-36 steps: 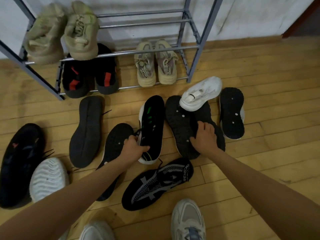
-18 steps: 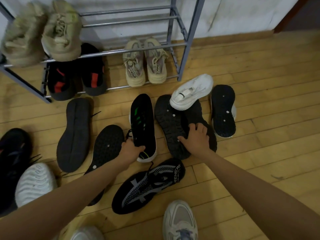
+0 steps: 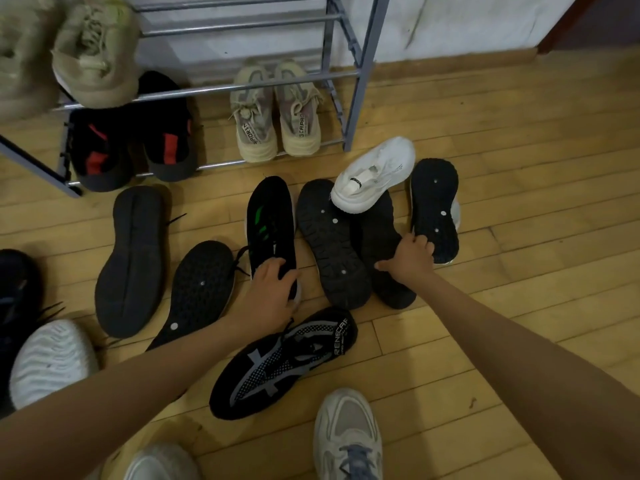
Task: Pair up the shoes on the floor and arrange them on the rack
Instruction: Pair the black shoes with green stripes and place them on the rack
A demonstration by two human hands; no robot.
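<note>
Head view: the wooden floor [image 3: 519,140] carries everything, with the grey metal shoe rack [image 3: 360,71] standing along its far edge against the wall. Rack contents: a beige pair [image 3: 277,116] at the right end of the bottom rail, a black-and-red pair [image 3: 135,143] to its left, and olive sneakers [image 3: 93,53] on the rail above.

Loose shoes lie on the floor in front of the rack, most of them sole-up. Their long axes run roughly from the rack toward the person. From left: a smooth dark sole [image 3: 135,258], a studded black sole [image 3: 197,292], a black shoe with green stripes [image 3: 273,220], two overlapping black soles [image 3: 332,240], and a dotted black sole [image 3: 436,209] nearest the right. A white sneaker [image 3: 374,174] rests on top of the overlapping soles. A black mesh shoe [image 3: 284,362] lies diagonally nearest the person.

Left hand [image 3: 270,296]: fingers curled around the heel end of the green-striped shoe, gripping it.

Right hand [image 3: 408,258]: fingers spread narrow, tips touching the heel edge of the dotted sole, the thumb pointing left over the overlapping soles; no closed grip is visible. This sole lies just ahead and to the right of the fingers, and the right hand is the nearer one.
</note>
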